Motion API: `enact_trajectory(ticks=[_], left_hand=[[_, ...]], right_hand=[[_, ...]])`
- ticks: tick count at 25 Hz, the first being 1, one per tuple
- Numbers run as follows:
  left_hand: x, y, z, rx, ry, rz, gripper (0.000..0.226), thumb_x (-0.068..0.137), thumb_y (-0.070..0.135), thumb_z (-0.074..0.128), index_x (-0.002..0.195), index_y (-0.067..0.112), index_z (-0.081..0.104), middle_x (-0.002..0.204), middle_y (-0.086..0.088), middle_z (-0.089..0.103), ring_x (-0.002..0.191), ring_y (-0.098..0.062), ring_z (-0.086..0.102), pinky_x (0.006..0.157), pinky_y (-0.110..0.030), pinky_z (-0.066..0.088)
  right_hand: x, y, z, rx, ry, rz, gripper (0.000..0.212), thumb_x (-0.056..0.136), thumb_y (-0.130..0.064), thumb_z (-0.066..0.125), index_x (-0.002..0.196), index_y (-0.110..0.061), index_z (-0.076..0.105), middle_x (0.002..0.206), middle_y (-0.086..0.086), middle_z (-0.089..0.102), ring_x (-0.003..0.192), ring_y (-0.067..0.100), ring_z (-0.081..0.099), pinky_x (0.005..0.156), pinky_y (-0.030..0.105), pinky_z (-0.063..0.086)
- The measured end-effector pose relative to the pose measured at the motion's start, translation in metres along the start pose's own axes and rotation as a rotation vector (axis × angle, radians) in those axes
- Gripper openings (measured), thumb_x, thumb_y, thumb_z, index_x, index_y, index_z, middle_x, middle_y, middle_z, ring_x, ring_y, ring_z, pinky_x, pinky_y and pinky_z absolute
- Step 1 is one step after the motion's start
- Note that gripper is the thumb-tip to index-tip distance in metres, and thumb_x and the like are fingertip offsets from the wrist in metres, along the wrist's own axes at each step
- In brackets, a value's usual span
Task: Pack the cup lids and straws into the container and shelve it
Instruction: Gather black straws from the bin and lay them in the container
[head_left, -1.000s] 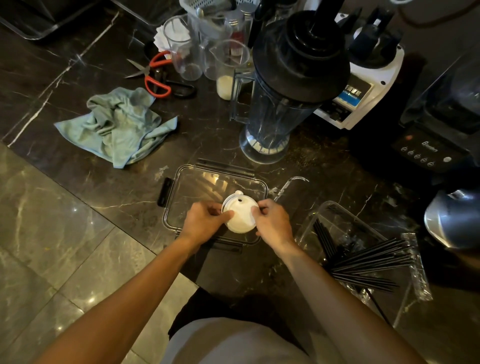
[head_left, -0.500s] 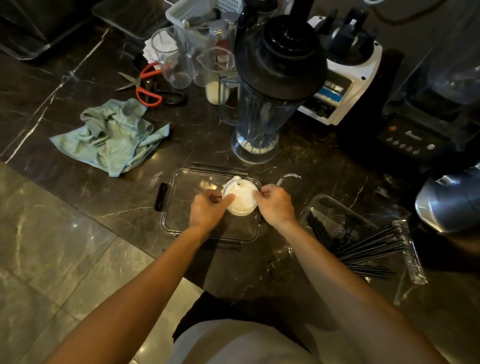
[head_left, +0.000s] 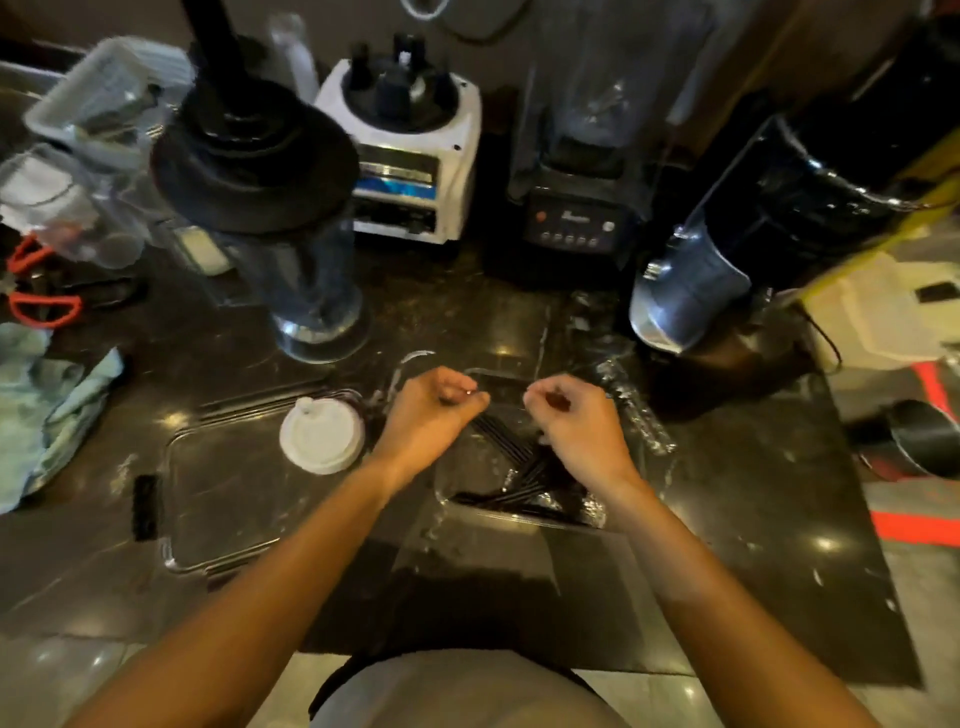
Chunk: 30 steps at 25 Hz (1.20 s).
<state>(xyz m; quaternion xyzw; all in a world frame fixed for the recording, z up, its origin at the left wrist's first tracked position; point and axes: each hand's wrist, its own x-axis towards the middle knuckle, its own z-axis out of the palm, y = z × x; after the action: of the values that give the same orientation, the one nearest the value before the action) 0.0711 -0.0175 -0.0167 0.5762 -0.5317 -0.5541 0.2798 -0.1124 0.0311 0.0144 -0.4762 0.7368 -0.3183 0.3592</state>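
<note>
A white stack of cup lids (head_left: 322, 441) rests on a flat clear container lid (head_left: 223, 509) with a black latch at its left, left of my hands. The clear container (head_left: 457, 501) stands to the right of it on the dark counter, with black straws (head_left: 524, 478) lying crosswise inside. My left hand (head_left: 431, 410) and my right hand (head_left: 571, 421) hover side by side over the container's far end, fingers curled in. I see nothing clearly held in either. A crinkled clear wrapper (head_left: 634, 415) lies along the container's right side.
Behind my hands stand a blender jug with a black lid (head_left: 291, 249), a white blender base (head_left: 410, 171), a black blender (head_left: 576, 208) and a steel jug (head_left: 685, 296). A teal cloth (head_left: 47, 410) and red scissors (head_left: 36, 301) lie at the left.
Both hands let go of the cup lids, which stay on the flat clear lid, and moved right over the container with the straws. The camera turned right too.
</note>
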Motion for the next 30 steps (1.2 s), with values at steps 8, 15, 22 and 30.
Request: enact_trajectory(ticks=[8,15,22,30], left_hand=[[0.004,0.004,0.083,0.216,-0.295,0.003,0.043,0.081,0.029,0.085,0.117,0.019,0.066,0.1,0.005,0.068,0.096,-0.011,0.068,0.087,-0.027,0.055],[0.008,-0.006,0.115,0.494,-0.325,0.008,0.109,0.054,0.056,0.09,0.142,0.02,0.038,0.137,-0.003,0.057,0.123,-0.022,0.059,0.104,-0.046,0.052],[0.007,-0.01,0.13,0.62,-0.322,0.028,0.11,0.055,0.048,0.095,0.144,0.018,0.038,0.141,-0.005,0.054,0.134,-0.027,0.049,0.11,-0.051,0.046],[0.013,-0.017,0.135,0.612,-0.43,0.074,0.064,0.07,0.033,0.091,0.126,0.022,0.061,0.12,0.004,0.071,0.113,-0.016,0.067,0.096,-0.04,0.057]], right_hand=[[-0.041,0.071,-0.061,0.098,0.161,0.199,0.014,0.095,-0.028,0.071,0.083,-0.034,0.075,0.07,-0.007,0.072,0.069,0.016,0.069,0.073,0.05,0.061],[-0.041,0.096,-0.086,-0.111,0.379,0.206,0.022,0.095,-0.025,0.072,0.115,-0.017,0.07,0.113,0.003,0.061,0.091,0.015,0.061,0.082,0.031,0.047],[-0.012,0.11,-0.085,-0.057,0.317,0.379,0.03,0.097,-0.033,0.069,0.12,-0.014,0.069,0.107,0.001,0.069,0.1,0.023,0.068,0.085,0.034,0.051],[-0.02,0.114,-0.083,0.101,0.249,0.337,0.015,0.098,-0.026,0.067,0.085,-0.02,0.07,0.074,0.006,0.069,0.065,0.014,0.058,0.066,0.04,0.049]])
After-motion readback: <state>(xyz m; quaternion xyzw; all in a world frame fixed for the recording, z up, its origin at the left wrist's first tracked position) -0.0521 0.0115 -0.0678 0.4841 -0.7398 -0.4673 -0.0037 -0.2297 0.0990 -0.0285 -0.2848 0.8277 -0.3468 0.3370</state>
